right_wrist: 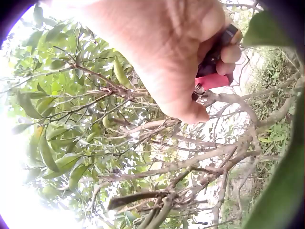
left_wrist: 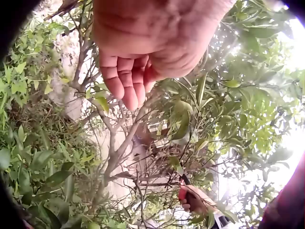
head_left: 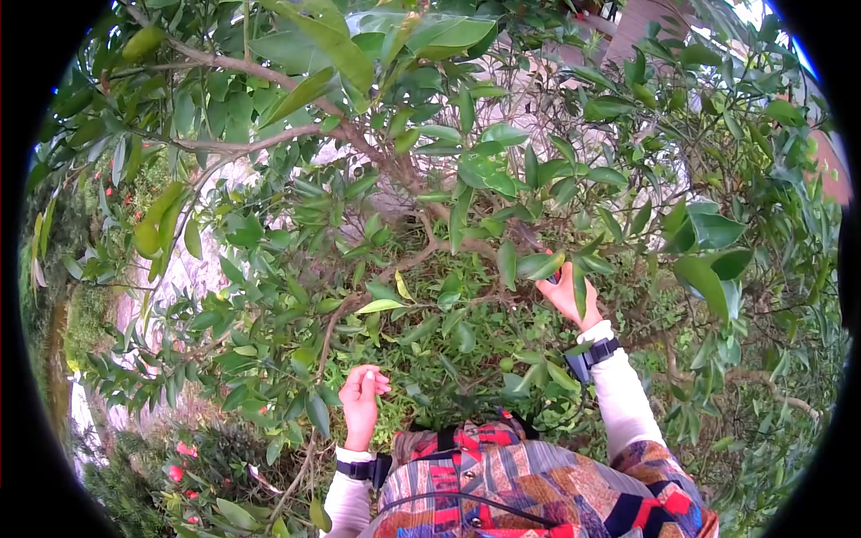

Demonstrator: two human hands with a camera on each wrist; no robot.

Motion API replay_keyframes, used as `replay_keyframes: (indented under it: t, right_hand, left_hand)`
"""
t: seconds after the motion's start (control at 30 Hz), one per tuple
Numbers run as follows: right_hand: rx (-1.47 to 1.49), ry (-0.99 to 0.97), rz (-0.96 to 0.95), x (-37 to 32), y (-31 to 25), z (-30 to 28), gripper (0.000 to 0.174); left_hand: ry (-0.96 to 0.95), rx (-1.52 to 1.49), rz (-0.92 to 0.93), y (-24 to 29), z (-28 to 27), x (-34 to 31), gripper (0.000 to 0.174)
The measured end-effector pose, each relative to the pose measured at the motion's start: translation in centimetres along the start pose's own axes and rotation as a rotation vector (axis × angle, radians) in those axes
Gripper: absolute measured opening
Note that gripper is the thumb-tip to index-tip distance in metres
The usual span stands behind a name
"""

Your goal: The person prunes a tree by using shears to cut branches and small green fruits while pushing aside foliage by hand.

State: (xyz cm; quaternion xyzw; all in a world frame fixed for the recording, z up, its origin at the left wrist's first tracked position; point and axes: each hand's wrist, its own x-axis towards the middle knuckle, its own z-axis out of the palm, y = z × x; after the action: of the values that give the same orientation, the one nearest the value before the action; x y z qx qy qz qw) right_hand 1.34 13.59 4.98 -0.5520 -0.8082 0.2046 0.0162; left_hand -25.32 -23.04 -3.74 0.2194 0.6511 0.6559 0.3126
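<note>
My right hand [head_left: 571, 300] reaches in among the branches of a leafy tree, right of centre in the head view. It grips pruning shears [right_wrist: 212, 81] with red and black handles; the right wrist view shows fingers wrapped round them beside a pale branch [right_wrist: 228, 98]. Leaves partly cover this hand in the head view. In the left wrist view the dark end of the shears points up beside thin twigs. My left hand [head_left: 360, 403] hangs lower left, with loosely bent fingers [left_wrist: 126, 78] and nothing visible in them. Leaves and a forked branch [left_wrist: 116, 148] lie beyond it.
A thick branch [head_left: 381, 157] crosses above both hands, and a curved limb [head_left: 408, 260] runs between them. Broad leaves [head_left: 704, 278] hang at the right. Red flowers [head_left: 184, 448] grow at lower left. A patterned garment [head_left: 538, 475] covers the body below.
</note>
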Motion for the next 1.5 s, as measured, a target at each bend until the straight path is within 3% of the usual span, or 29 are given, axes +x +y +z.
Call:
replay_keyframes:
  t: [0.1,0.17,0.2,0.23,0.3,0.33,0.43,0.5,0.53,0.63,0.67,0.73,0.77,0.87,0.93,1.1,1.2,1.37,1.43,1.5]
  right_hand:
    - [0.028,-0.025,0.001,1.7,0.6,1.3,0.080]
    - [0.026,0.179,-0.110,2.0,0.9,2.0,0.090]
    - [-0.061,0.023,-0.056,2.3,1.5,1.6,0.088]
    - [-0.060,0.024,-0.053,3.6,3.0,3.1,0.088]
    - [0.494,0.039,-0.296,7.0,7.8,7.6,0.081]
    - [0.494,0.041,-0.289,7.0,7.9,7.2,0.081]
    - [0.281,0.065,-0.286,6.3,5.2,2.9,0.066]
    - [-0.442,-0.081,-0.261,3.6,-0.1,-1.2,0.046]
    - [-0.105,0.077,-0.346,6.7,4.5,2.7,0.029]
    - [-0.139,0.087,-0.282,4.1,1.9,1.3,0.024]
    - [-0.141,0.083,-0.284,4.3,2.7,1.7,0.024]
    - [0.182,0.198,-0.481,4.5,4.1,2.7,0.036]
    - [0.186,0.192,-0.487,3.3,2.4,1.3,0.036]
    - [-0.046,-0.024,-0.071,1.9,-1.5,-2.1,0.046]
    - [-0.061,-0.039,-0.091,2.0,-1.6,-2.2,0.047]
    - [-0.039,0.037,-0.088,5.4,2.1,1.0,0.051]
    - [0.116,-0.142,-0.013,4.1,1.7,-0.1,0.059]
    - [0.288,-0.076,-0.013,0.6,1.2,-1.1,0.060]
    - [0.383,-0.208,-0.057,0.1,1.3,-1.7,0.063]
    - [0.416,-0.215,-0.112,-0.5,1.3,-1.9,0.058]
  left_hand:
    - [-0.028,0.020,-0.018,-0.5,0.3,1.0,0.016]
    - [-0.072,0.037,-0.019,-0.3,1.0,1.5,0.018]
    - [-0.090,0.074,-0.003,-0.1,1.2,1.7,0.018]
    - [-0.093,0.075,-0.003,0.2,1.5,1.9,0.018]
    - [-0.128,0.071,-0.007,0.7,2.0,2.4,0.018]
    - [-0.135,0.071,-0.009,0.9,2.3,2.6,0.018]
    - [-0.206,0.107,0.012,1.7,3.5,3.5,0.019]
    - [-0.287,0.097,0.016,2.3,5.0,3.8,0.019]
    - [-0.315,0.122,0.034,2.6,5.7,3.8,0.022]
    - [-0.405,0.137,0.139,3.6,8.4,4.2,0.032]
    - [-0.386,0.110,0.125,4.3,9.5,4.2,0.036]
    - [-0.330,0.003,0.062,4.4,10.9,4.2,0.046]
    - [-0.323,0.004,0.058,4.6,11.5,4.2,0.049]
    - [-0.340,-0.053,0.032,4.7,12.7,4.2,0.050]
    - [-0.333,-0.016,-0.020,5.2,13.3,4.3,0.044]
    - [-0.386,-0.073,0.062,5.9,14.7,2.6,0.033]
    - [-0.364,-0.089,0.068,5.8,14.8,1.5,0.027]
    - [-0.284,-0.138,0.144,7.0,15.2,0.1,0.029]
    - [-0.252,-0.060,0.267,8.4,15.8,-0.1,0.028]
    - [-0.278,0.032,0.328,10.2,16.1,0.2,0.032]
